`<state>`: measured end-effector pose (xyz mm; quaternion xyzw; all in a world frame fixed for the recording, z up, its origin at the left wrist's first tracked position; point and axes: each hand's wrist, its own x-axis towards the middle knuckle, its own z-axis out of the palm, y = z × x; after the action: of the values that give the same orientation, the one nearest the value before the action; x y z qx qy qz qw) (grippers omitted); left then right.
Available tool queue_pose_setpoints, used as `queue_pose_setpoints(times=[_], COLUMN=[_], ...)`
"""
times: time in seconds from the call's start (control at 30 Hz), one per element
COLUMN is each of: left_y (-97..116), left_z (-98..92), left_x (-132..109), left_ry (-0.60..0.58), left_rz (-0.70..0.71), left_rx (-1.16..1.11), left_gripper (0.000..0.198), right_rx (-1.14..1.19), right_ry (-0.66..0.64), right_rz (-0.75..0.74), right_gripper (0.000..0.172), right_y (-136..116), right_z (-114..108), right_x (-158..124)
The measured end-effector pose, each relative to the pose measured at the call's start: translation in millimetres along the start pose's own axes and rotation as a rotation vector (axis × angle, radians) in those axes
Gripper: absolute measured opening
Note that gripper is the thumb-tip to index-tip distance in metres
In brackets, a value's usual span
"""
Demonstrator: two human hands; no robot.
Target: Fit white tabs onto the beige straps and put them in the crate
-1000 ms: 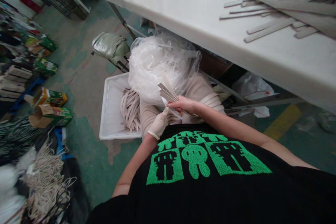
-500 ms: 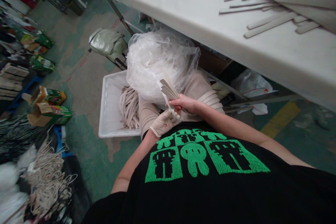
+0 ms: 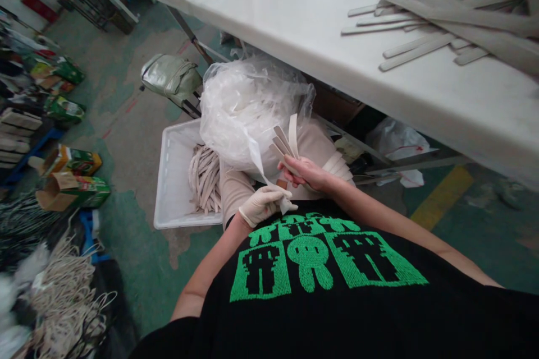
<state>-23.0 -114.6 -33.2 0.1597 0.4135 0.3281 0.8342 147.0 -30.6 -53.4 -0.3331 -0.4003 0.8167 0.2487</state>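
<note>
Above the lap (image 3: 237, 189), right fingers (image 3: 296, 166) gripping fanned strips (image 3: 293, 136) — jutting beyond them, left fingers (image 3: 273, 194) pinching white ribbon (image 3: 255, 156)

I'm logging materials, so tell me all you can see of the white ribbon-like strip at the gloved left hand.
The white strip is narrow, thin and flat, like paper or film. It looks limp and slightly twisted: a broader face shows in front of the translucent plastic bag, then it narrows and bends down to the gloved left hand, which grips it. Whether it touches the bag, and where its upper end lies, I cannot tell.
</note>
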Motion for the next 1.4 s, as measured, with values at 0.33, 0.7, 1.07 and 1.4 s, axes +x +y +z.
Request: queue_pose_setpoints(times=[0.33, 0.7, 1.07, 1.4], left_y=[8.3, 6.0, 45.3, 44.6], left_z=[4.6, 11.0, 9.1, 18.4], left_x=[22.7, 24.4, 41.7, 45.0], left_ry=[0.170, 0.192, 0.455, 0.476], left_rz=[0.130, 0.130, 0.399, 0.424], left_rx=[0.390, 0.218, -0.273, -0.236], left_gripper=[0.037, 0.035, 0.021, 0.014], right_rx=[-0.341, -0.325, -0.235, -0.311], right_ry=[0.062, 0.185, 0.216, 0.422], right_rz=[-0.063, -0.085, -0.080, -0.159], right_gripper=[0.027, 0.044, 0.048, 0.046], right_y=[-10.9, -8.3, -9.5, -11.8], right_z=[4.3, -4.0, -8.4, -1.9], right_x=[-3.1, 9.5, -44.5, -47.4])
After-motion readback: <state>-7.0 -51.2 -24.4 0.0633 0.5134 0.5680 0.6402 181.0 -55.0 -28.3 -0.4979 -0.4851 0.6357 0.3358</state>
